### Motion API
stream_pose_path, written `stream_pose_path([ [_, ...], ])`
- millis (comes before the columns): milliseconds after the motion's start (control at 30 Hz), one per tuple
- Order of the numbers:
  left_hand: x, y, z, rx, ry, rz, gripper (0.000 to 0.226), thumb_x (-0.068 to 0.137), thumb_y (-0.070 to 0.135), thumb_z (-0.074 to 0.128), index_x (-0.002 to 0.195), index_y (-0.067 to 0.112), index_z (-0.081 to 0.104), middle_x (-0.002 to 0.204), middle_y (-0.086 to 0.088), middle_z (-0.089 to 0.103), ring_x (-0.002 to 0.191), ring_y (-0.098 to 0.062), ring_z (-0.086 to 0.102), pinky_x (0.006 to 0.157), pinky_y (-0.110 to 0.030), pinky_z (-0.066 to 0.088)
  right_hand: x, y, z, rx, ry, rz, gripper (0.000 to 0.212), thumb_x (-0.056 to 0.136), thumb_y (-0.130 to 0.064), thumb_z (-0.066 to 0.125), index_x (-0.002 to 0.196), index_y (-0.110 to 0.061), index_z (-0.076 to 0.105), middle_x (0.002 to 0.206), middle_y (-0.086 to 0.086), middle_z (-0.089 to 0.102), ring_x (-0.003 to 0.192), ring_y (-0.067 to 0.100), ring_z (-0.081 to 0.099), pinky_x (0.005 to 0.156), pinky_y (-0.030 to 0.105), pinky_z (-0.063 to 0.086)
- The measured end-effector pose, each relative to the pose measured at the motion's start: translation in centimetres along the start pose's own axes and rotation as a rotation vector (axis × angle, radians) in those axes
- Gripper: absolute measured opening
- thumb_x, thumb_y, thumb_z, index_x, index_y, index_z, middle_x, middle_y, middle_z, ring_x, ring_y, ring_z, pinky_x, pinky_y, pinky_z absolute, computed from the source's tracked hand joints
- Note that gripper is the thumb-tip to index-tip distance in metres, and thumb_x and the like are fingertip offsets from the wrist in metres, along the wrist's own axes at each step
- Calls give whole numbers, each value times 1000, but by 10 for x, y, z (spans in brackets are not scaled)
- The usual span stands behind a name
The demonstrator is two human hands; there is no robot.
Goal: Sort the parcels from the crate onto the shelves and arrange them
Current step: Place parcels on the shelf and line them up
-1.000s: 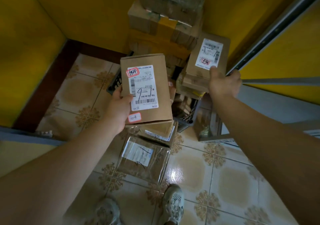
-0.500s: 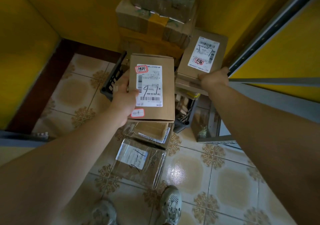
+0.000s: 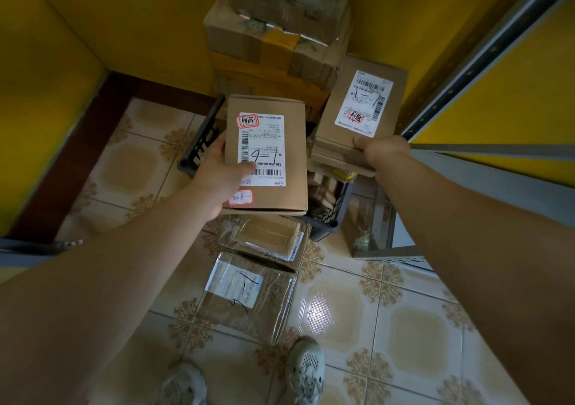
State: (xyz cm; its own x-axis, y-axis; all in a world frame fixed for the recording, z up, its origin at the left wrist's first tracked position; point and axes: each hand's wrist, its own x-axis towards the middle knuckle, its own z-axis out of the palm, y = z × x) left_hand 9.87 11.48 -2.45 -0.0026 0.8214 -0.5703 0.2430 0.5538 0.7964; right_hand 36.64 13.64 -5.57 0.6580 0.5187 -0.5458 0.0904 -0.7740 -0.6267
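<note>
My left hand grips a brown cardboard parcel by its left edge, thumb across the white label marked "1-6". It hangs over the black plastic crate. My right hand grips the near end of a second brown parcel, its label marked "1-7", together with flatter parcels stacked under it. More small parcels lie inside the crate, mostly hidden.
A tall stack of taped cardboard boxes stands behind the crate against the yellow wall. Two parcels lie on the tiled floor, one wrapped in clear plastic and one brown. A grey metal shelf frame runs along the right. My shoes are below.
The parcel in my left hand has turned from tilted to upright and drifted right over the crate. My right hand has come slightly nearer and lower with its parcels.
</note>
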Motion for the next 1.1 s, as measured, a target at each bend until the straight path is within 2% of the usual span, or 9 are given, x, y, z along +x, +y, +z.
stream_pose_path([
  [200,-1,-1,-2,11,-15,-8,49,92,6,61,136,22,48,120,3,65,107,-19,62,74,-28,50,-6,-7,-4,40,58,14,79,64,-42,86,131,-15,54,130,6,57,108,28,60,89,37,54],
  [367,-12,9,-4,-9,-6,-3,45,94,11,61,135,22,48,115,5,64,105,-19,61,73,-27,50,-26,-16,-16,289,5,-12,70,67,-12,84,129,-6,51,122,11,64,104,31,65,91,46,57],
  [500,-36,21,-21,24,-7,5,39,95,13,59,133,18,52,114,6,65,95,-12,62,72,-27,49,-64,-12,-38,339,-30,-74,72,68,-7,78,134,-6,48,123,10,64,107,30,64,93,45,56],
  [567,-55,28,-36,26,-33,-4,40,96,16,58,135,18,52,122,2,66,102,-17,65,74,-32,54,-95,-12,-54,353,-45,-106,68,76,-12,79,135,-8,46,125,8,63,108,26,64,96,42,54],
  [633,-80,35,-51,15,-36,3,40,96,17,58,135,18,49,123,-1,66,102,-19,67,80,-38,57,-129,-13,-70,333,-51,-137,63,83,-28,77,135,-11,45,123,3,62,104,21,62,95,37,52],
  [700,-107,46,-64,13,22,35,48,96,18,59,140,17,40,121,1,65,93,-14,68,72,-33,57,-166,-17,-88,303,-58,-177,60,87,-38,73,135,-14,46,118,0,59,99,18,58,88,32,50],
  [867,-176,70,-96,18,141,141,45,98,22,56,139,15,40,124,-2,64,79,-3,66,52,-19,53,-257,-29,-129,346,-104,-305,81,88,-28,75,152,-21,27,121,-3,52,107,15,55,86,27,47],
  [933,-207,81,-110,4,152,186,44,99,24,54,139,17,38,123,2,60,82,-1,61,49,-16,51,-291,-35,-143,391,-135,-335,84,89,-24,74,156,-26,21,120,-7,46,108,13,52,89,28,47],
  [1100,-272,100,-160,44,111,340,49,91,29,67,136,24,48,122,4,61,92,-8,64,59,-24,55,-373,-39,-168,472,-214,-353,69,88,-30,73,149,-27,38,127,-2,62,112,22,64,95,48,55],
])
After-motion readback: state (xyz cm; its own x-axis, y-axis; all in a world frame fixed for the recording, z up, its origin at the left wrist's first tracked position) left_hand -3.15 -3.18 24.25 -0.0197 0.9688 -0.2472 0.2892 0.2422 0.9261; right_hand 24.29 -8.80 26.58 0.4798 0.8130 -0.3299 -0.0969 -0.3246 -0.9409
